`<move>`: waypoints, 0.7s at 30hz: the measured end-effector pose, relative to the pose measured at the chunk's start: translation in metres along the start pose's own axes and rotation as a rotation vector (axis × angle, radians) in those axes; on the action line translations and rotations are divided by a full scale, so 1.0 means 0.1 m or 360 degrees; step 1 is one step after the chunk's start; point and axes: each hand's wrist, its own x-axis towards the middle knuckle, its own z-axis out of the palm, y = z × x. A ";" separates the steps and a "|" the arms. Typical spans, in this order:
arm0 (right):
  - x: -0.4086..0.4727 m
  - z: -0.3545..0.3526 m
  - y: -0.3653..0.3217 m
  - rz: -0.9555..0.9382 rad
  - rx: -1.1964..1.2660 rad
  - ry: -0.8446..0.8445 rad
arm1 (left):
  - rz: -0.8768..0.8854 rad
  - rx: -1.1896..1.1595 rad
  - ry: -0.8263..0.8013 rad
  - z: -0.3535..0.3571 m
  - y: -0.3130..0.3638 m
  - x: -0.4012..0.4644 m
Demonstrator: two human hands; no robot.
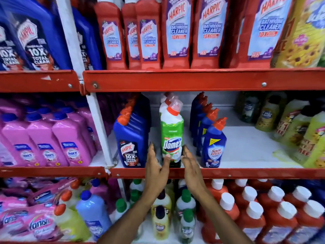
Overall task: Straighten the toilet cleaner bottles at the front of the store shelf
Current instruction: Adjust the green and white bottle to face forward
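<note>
A white and green Domex bottle with a red cap stands upright at the front of the middle shelf. My left hand is at its lower left, thumb touching the bottle's base, fingers straight. My right hand is at its lower right, fingers extended beside the base. Both hands flank the bottle without closing on it. A blue Harpic bottle stands to the left, and a blue Sani Fresh bottle to the right, each heading a row.
Red Harpic bathroom cleaner bottles fill the shelf above. Yellow-green bottles stand at the right of the middle shelf, with bare white shelf between. Pink bottles sit in the left bay. Red and green-capped bottles crowd the shelf below.
</note>
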 end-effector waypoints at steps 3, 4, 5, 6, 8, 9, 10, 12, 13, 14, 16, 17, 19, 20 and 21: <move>0.04 0.07 0.00 0.0004 0.0027 0.0024 | 0.0050 0.0047 -0.0107 -0.03 -0.09 0.08; 0.05 0.07 -0.01 -0.0007 0.0053 0.0024 | 0.0083 0.0064 -0.0128 -0.02 -0.10 0.10; 0.05 0.07 -0.02 -0.0026 0.0073 0.0017 | 0.0104 0.0084 -0.0136 -0.03 -0.10 0.10; 0.05 0.08 -0.01 -0.0046 0.0081 0.0013 | 0.0112 0.0103 -0.0135 -0.04 -0.10 0.11; 0.05 0.08 -0.01 -0.0053 0.0067 0.0000 | 0.0116 0.0109 -0.0133 -0.06 -0.11 0.14; 0.05 0.07 -0.02 -0.0049 0.0064 -0.0013 | 0.0121 0.0116 -0.0130 -0.06 -0.11 0.15; 0.05 0.07 -0.02 -0.0054 0.0057 -0.0028 | 0.0132 0.0123 -0.0119 -0.06 -0.12 0.16; 0.04 0.05 -0.03 -0.0065 0.0034 -0.0049 | 0.0147 0.0118 -0.0082 -0.05 -0.12 0.16; 0.04 0.04 -0.04 -0.0061 0.0023 -0.0054 | 0.0152 0.0113 -0.0068 -0.05 -0.11 0.15; 0.05 0.03 -0.03 -0.0055 0.0018 -0.0062 | 0.0158 0.0109 -0.0059 -0.04 -0.10 0.15; 0.05 0.01 -0.02 -0.0041 0.0011 -0.0089 | 0.0165 0.0100 -0.0051 -0.04 -0.08 0.14; 0.06 0.00 -0.02 -0.0037 -0.0001 -0.0102 | 0.0160 0.0089 -0.0044 -0.04 -0.07 0.14; 0.08 -0.01 -0.03 -0.0030 -0.0028 -0.0124 | 0.0145 0.0076 -0.0029 -0.04 -0.05 0.13; 0.09 -0.02 -0.03 -0.0032 -0.0038 -0.0135 | 0.0145 0.0077 -0.0019 -0.04 -0.04 0.12; 0.09 -0.02 -0.03 -0.0033 -0.0040 -0.0145 | 0.0148 0.0080 -0.0009 -0.04 -0.03 0.11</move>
